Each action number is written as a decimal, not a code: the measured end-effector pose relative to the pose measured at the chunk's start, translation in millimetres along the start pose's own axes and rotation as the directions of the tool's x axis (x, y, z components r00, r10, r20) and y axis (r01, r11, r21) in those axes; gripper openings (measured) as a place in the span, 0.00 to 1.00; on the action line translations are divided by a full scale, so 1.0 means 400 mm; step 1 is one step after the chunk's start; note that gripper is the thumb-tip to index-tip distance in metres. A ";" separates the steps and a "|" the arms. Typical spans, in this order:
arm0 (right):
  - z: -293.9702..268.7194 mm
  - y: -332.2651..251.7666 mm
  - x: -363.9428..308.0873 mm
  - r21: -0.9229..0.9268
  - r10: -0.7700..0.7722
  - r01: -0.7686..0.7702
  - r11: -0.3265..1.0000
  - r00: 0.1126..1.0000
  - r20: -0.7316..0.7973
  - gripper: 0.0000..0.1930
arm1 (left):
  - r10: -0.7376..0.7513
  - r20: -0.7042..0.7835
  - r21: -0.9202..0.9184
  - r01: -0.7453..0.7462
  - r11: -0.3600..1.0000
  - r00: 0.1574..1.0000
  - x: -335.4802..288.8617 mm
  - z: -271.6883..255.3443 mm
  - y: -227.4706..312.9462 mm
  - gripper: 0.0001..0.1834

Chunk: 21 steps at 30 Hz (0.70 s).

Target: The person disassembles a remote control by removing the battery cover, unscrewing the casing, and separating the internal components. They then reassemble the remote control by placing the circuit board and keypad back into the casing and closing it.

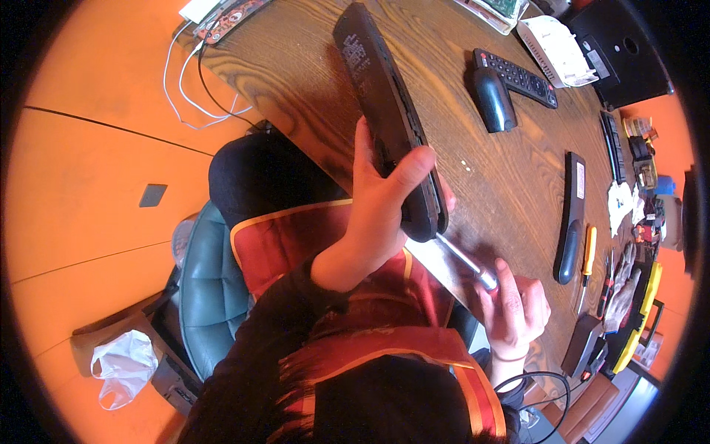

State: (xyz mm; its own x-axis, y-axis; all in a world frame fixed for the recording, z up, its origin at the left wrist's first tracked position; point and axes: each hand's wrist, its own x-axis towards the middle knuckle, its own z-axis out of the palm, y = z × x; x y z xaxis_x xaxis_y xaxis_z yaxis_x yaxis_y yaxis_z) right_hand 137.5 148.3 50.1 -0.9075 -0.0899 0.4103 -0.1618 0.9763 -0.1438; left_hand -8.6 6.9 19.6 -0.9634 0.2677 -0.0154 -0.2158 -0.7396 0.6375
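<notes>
The left hand (381, 211) grips a long black device (388, 118) near its lower end; the thumb lies across the front face and the other fingers wrap behind it. The device stands tilted over the edge of the wooden table (510, 177), and its far end points toward 11 o'clock. The right hand (514, 307) is closed around the handle of a screwdriver (466, 260) — its metal shaft runs toward 10 o'clock and its tip meets the bottom end of the black device.

On the table, at 1 o'clock from the device, lie a black remote control (515, 77) and a dark rounded object (493, 99), touching each other. At 3 o'clock from the left hand lies another long black remote (571, 218), and just beside it a yellow-handled screwdriver (587, 259). Further toward 3 o'clock there is a yellow and black tool case (640, 311) with small tools. A white box-shaped device (558, 50) rests at the far edge, at 1 o'clock.

On the orange floor (96, 148), at 7 o'clock, lies a white plastic bag (122, 366) — near a teal chair (211, 288).
</notes>
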 end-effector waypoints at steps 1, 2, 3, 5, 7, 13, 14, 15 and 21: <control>-0.003 0.006 -0.003 -0.008 -0.020 0.020 1.000 1.000 -0.006 0.21 | -0.019 0.017 0.025 0.019 1.000 1.000 0.001 -0.001 0.002 0.22; -0.005 0.012 -0.005 -0.029 -0.043 0.044 0.999 0.999 0.007 0.21 | -0.046 0.025 -0.001 0.046 0.999 0.999 0.003 -0.002 0.004 0.22; -0.007 0.017 -0.008 -0.033 -0.058 0.058 0.998 0.998 0.002 0.21 | -0.090 0.024 -0.018 0.091 0.996 0.996 0.004 -0.004 0.008 0.24; -0.009 0.025 -0.013 -0.006 -0.016 0.015 1.000 0.998 -0.065 0.23 | -0.139 0.033 -0.047 0.140 0.989 0.990 0.006 -0.006 0.013 0.26; -0.008 0.028 -0.016 0.044 0.086 -0.079 0.996 0.979 -0.183 0.23 | -0.160 0.061 -0.028 0.162 0.986 0.985 0.006 -0.008 0.016 0.27; 0.003 0.035 0.009 0.843 0.661 -0.427 0.326 0.741 0.120 0.19 | -0.405 0.247 0.241 0.349 0.906 0.880 -0.029 0.013 -0.018 0.38; 0.005 0.038 0.019 0.886 0.641 -0.403 0.227 0.747 0.176 0.19 | -0.439 0.279 0.290 0.361 0.886 0.854 -0.039 0.022 -0.028 0.40; 0.004 0.042 0.028 0.915 0.628 -0.375 0.145 0.750 0.208 0.17 | -0.464 0.332 0.284 0.382 0.879 0.821 -0.049 0.031 -0.038 0.42; -0.008 0.057 0.059 0.955 0.578 -0.285 -0.088 0.766 0.282 0.17 | -0.616 0.515 0.297 0.550 0.781 0.596 -0.084 0.063 -0.063 0.46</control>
State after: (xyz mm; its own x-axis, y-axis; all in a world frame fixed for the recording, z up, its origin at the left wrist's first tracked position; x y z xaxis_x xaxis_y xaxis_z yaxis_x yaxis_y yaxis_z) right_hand 113.7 169.2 59.3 -0.8976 0.4402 -0.0230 -0.0973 -0.2487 -0.9637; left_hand 33.0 32.1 23.5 -0.3596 0.9331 -0.0055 -0.6510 -0.2466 0.7179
